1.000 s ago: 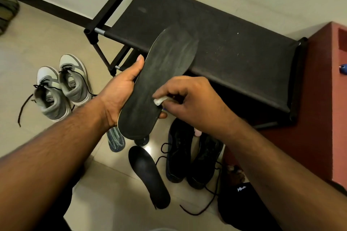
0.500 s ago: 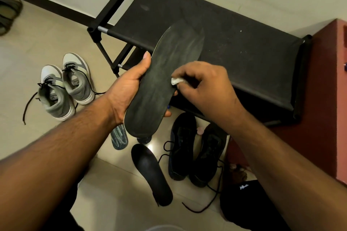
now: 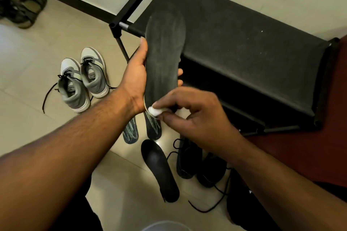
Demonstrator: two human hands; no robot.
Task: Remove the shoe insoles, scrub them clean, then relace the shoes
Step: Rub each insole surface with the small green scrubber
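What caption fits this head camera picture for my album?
Left hand holds an insole; right hand wipes its heel with a white wad.

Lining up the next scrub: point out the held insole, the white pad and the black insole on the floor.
Held insole (image 3: 165,52): head view, middle of its upper face.
White pad (image 3: 155,111): head view, exposed tip.
Black insole (image 3: 159,169): head view, mid-length.

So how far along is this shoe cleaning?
Done: insoles look removed; a black insole and two patterned insoles lie on the floor. In hand: the left hand holds a dark insole while the right hand rubs its heel end with a white wad. Left: the black shoes, laces loose.
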